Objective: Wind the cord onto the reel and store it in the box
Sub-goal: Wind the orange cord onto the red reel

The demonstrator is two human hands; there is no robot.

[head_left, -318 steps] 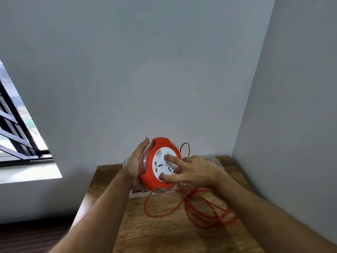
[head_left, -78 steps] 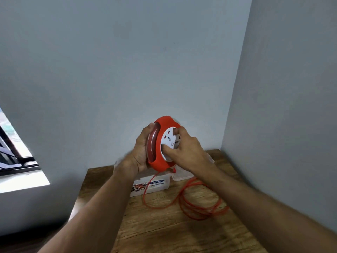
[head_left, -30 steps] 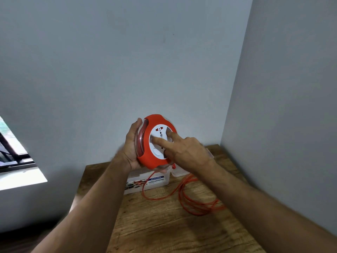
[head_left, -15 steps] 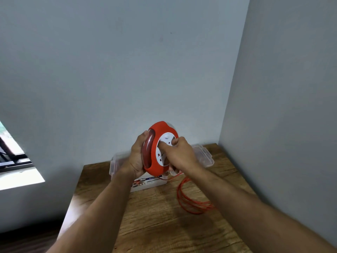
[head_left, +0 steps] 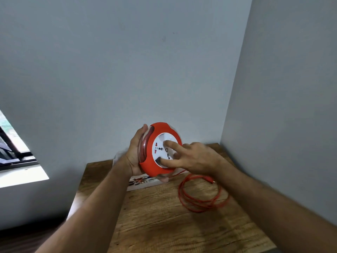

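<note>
Reel [head_left: 160, 141]: in the head view, the red round reel with a white socket face is being held in the air, above the back edge of the table [head_left: 164, 225], its face turning toward the camera.
Left hand [head_left: 135, 154]: it is cupping the reel from the back and the left side; the fingers are curling around the clear rim, and the thumb tip is showing at the top of the reel.
Right hand [head_left: 195, 157]: it is lying on the white face of the reel; the index finger and the thumb are stretching straight and pressing on the face, not closing around anything. The other fingers are partly hidden, so I cannot tell how they are lying.
Cord [head_left: 202, 196]: the red cord is lying in loose loops on the table, right of the reel and below it; one strand is rising from the loops to the bottom of the reel.
Box [head_left: 144, 182]: only a white part with a printed label is showing, just under the reel, at the back of the table.
Window [head_left: 12, 148]: it is showing far left of the reel.
</note>
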